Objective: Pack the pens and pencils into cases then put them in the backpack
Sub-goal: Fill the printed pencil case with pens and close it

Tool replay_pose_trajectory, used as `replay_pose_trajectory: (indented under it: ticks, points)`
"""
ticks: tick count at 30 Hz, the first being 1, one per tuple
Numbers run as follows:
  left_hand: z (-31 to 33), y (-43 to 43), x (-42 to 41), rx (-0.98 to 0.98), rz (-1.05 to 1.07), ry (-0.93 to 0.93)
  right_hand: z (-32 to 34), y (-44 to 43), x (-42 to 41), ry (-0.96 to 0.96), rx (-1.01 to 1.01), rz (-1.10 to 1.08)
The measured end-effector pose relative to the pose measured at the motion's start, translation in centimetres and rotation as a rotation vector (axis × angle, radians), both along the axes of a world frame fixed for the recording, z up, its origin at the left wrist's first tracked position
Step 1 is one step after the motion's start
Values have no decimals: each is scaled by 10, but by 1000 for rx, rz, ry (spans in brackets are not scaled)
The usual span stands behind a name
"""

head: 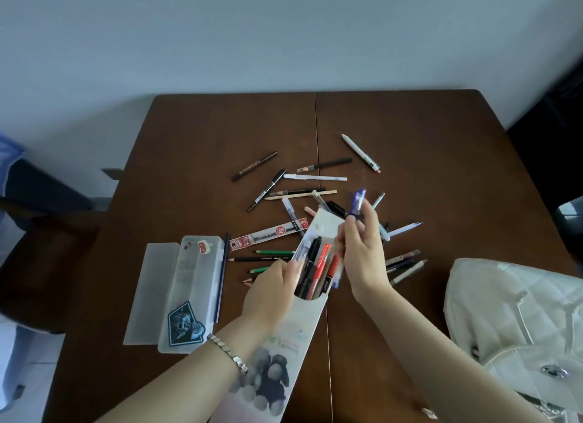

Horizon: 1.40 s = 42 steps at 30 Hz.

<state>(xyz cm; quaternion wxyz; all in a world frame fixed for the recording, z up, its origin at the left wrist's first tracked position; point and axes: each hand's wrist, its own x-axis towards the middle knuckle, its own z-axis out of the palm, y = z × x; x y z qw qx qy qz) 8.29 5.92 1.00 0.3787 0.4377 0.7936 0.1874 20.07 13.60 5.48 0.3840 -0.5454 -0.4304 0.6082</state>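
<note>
My left hand [273, 288] grips the side of a tall white pencil case [296, 328] with a dog picture, its flap open toward the far side. Red and black pens [315, 269] stick out of its mouth. My right hand [362, 252] holds a purple-and-white pen [358, 202] just above the case's opening. Several loose pens and pencils [303, 187] lie scattered on the brown table [195, 132] beyond the case. A frosted plastic pencil box [179, 291] with stickers lies open to the left. A white quilted backpack [517, 321] sits at the right edge.
A dark blue pencil [221, 280] lies along the right side of the plastic box. A red-and-clear refill pack [268, 233] lies behind the case. A dark chair [38, 221] stands at the left. The wall runs behind the table's far edge.
</note>
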Motion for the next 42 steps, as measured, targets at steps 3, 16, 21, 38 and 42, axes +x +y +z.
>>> replay_pose_trajectory:
  ticks: [3, 16, 21, 38, 42]
  points:
    - [-3, 4, 3, 26, -8, -9, 2, 6, -8, 310, -147, -158]
    - [9, 35, -19, 112, 95, -87, -12, 29, -33, -710, 305, 433]
    - [4, 62, -70, 179, 252, 3, -14, 70, -74, -736, 629, 426]
    - [-43, 161, -278, 183, 493, 204, -87, 169, -231, -947, 10, 513]
    - [-57, 188, -316, 215, 525, 205, -75, 240, -305, -1025, 345, 690]
